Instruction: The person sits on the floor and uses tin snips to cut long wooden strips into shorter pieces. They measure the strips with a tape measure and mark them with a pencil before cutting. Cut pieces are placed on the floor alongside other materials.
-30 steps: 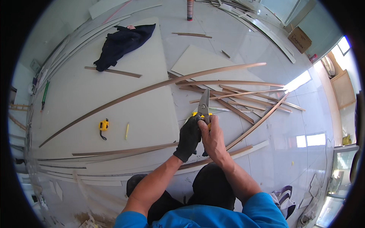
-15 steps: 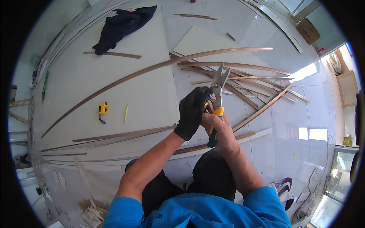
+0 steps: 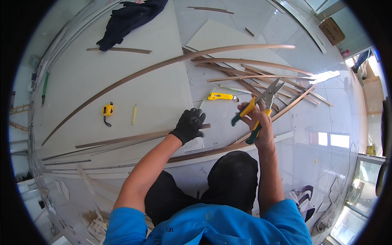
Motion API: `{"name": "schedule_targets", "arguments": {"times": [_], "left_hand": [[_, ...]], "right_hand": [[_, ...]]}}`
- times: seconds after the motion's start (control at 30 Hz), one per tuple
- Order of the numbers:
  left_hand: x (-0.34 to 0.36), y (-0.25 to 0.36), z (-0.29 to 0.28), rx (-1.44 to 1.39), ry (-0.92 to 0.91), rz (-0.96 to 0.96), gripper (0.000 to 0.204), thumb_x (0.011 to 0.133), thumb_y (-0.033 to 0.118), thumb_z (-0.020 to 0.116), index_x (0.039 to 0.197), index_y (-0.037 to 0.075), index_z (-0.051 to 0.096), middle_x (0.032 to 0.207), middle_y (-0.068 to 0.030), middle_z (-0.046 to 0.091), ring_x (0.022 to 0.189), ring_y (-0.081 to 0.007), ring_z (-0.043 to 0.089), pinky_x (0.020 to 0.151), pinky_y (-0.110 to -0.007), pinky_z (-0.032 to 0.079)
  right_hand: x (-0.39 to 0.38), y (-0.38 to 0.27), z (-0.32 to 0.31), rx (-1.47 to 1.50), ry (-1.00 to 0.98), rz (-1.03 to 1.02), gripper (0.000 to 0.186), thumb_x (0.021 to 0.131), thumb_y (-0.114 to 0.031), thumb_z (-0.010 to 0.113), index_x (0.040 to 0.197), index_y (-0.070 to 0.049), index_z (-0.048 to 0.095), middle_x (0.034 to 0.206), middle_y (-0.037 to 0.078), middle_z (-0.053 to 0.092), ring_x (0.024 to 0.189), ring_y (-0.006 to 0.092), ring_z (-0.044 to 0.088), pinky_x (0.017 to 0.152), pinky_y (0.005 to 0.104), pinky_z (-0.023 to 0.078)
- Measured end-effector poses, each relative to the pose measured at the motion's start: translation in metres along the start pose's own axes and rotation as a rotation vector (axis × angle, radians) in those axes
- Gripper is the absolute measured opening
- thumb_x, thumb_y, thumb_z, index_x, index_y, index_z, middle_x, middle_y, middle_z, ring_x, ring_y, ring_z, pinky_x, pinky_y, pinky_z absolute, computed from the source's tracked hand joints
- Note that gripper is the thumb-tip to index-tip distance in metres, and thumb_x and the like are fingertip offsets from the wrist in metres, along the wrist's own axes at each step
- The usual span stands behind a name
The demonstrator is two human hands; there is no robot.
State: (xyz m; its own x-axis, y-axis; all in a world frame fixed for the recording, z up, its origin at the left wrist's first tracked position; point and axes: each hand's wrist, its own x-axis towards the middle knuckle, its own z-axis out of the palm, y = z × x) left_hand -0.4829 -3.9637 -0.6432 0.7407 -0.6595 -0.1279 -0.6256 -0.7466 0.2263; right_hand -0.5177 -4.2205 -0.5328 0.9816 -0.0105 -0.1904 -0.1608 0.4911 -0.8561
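Observation:
My right hand (image 3: 261, 122) grips yellow-and-green metal snips (image 3: 267, 98) with jaws and handles spread apart. My left hand (image 3: 190, 124), in a black glove, hovers at or over the right end of a brown strip (image 3: 134, 138), fingers loosely apart; whether it touches the strip I cannot tell. A yellow utility knife (image 3: 220, 96) lies between and beyond my hands. A long curved brown strip (image 3: 121, 82) crosses the large white board (image 3: 81, 122). A pile of brown strips (image 3: 218, 61) lies at the right. A yellow tape measure (image 3: 108, 109) and yellow pencil (image 3: 134, 114) rest on the board.
Dark cloth (image 3: 126, 22) lies on the board's far part. A smaller white board (image 3: 206, 36) is under the strip pile. Thin pale strips edge the work area. A cardboard box (image 3: 331, 30) stands at upper right, near another person's leg (image 3: 360, 61) in a doorway.
My hands have separated. My right hand has carried the snips rightward as they opened; my left hand has let go and moved left and down. The yellow knife now shows, and a person's leg has appeared.

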Motion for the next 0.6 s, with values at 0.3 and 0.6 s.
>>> {"name": "schedule_targets", "arguments": {"times": [0.3, 0.6], "left_hand": [[0.014, -0.023, 0.009, 0.012, 0.290, -0.100, 0.011, 0.087, 0.022, 0.062, 0.088, 0.012, 0.058, 0.081, -0.0082, 0.065, 0.068, -0.0238, 0.068, 0.055, -0.039, 0.052], [0.052, 0.003, -0.056, 0.008, 0.298, -0.080, 0.031, 0.086, 0.036, 0.067, 0.099, 0.009, 0.058, 0.078, -0.0088, 0.066, 0.069, -0.0255, 0.066, 0.058, -0.039, 0.051]], "right_hand": [[-0.059, 0.045, -0.063, -1.024, 0.088, 0.138, 0.057, 0.084, -0.020, 0.058, 0.134, 0.001, 0.042, 0.103, 0.020, 0.061, 0.096, 0.0355, 0.061, 0.088, 0.0428, 0.047], [-0.036, 0.068, -0.032, -0.976, -0.153, 0.184, 0.061, 0.082, -0.022, 0.059, 0.135, 0.002, 0.041, 0.110, 0.022, 0.060, 0.105, 0.0361, 0.058, 0.096, 0.0413, 0.044]]}}
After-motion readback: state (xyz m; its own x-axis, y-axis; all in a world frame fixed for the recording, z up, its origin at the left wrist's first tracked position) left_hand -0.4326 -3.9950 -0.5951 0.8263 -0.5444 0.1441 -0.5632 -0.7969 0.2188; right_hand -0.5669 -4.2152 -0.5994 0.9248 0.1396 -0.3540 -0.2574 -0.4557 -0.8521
